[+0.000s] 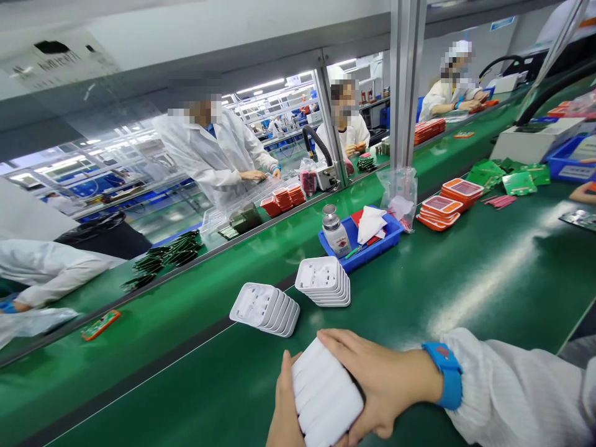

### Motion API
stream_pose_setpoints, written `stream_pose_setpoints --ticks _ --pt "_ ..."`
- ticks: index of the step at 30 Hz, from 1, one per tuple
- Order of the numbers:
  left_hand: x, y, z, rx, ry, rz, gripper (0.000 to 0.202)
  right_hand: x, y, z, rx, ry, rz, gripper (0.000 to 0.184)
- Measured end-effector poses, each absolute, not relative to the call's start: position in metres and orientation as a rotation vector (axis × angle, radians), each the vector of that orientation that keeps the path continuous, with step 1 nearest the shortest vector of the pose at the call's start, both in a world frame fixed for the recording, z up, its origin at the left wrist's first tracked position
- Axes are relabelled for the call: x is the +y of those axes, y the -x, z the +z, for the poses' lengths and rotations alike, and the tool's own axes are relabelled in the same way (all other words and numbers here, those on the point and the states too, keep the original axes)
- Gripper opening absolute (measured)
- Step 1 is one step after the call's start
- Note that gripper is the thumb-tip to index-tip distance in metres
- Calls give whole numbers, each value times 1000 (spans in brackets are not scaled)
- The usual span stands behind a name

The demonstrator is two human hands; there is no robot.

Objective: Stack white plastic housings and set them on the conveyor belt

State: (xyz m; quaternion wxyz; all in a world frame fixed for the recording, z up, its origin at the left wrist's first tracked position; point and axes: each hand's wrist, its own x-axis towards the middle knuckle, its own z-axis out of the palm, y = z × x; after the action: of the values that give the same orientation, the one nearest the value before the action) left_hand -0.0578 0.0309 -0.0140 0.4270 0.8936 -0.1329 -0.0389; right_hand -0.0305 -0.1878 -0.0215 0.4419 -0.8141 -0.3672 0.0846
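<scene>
Between my two hands, low in the head view, is a stack of white plastic housings [326,394], tilted, with their rounded edges facing up. My left hand [283,406] presses along its left side, partly cut off by the frame's bottom edge. Wrapped over its right side is my right hand [379,379], with a blue strap on the wrist. Both hands are closed on the stack. Just beyond stand two more stacks of white housings, one on the left [265,309] and one on the right [323,281], their inner sides showing.
A blue tray [372,251] holds a pump bottle [335,233] and white cloths. Orange-framed panels [442,208] and green circuit boards [519,180] lie to the right. A green conveyor belt [186,316] runs alongside, carrying an orange-edged board [101,325]. Several co-workers sit or stand across it.
</scene>
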Motion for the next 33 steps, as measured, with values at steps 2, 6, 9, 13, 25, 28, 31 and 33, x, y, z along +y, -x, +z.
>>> stream_pose_setpoints --ticks 2,6,9,13,25,28,31,33 --pt "31 58 -14 -318 -2241 -89 125 -188 30 -21 -913 2008 218 153" --pt "31 58 -13 -302 -2236 -108 126 -188 31 -19 -898 2004 233 152" --pt "31 59 -10 -314 -2229 -129 127 -188 31 -19 -896 2017 229 154" --pt "31 59 -10 -348 -2217 -120 122 -188 31 -20 -904 2031 215 154" --pt "38 56 -22 -362 -2237 -120 132 -187 32 -19 -892 2039 219 153" --pt "37 56 -20 -376 -2242 -103 129 -187 32 -20 -913 2044 199 155" --pt "37 57 -18 -377 -2233 -97 127 -188 31 -21 -919 2043 210 155" --pt "36 57 -17 -362 -2222 -110 127 -188 32 -21 -915 2043 224 154"
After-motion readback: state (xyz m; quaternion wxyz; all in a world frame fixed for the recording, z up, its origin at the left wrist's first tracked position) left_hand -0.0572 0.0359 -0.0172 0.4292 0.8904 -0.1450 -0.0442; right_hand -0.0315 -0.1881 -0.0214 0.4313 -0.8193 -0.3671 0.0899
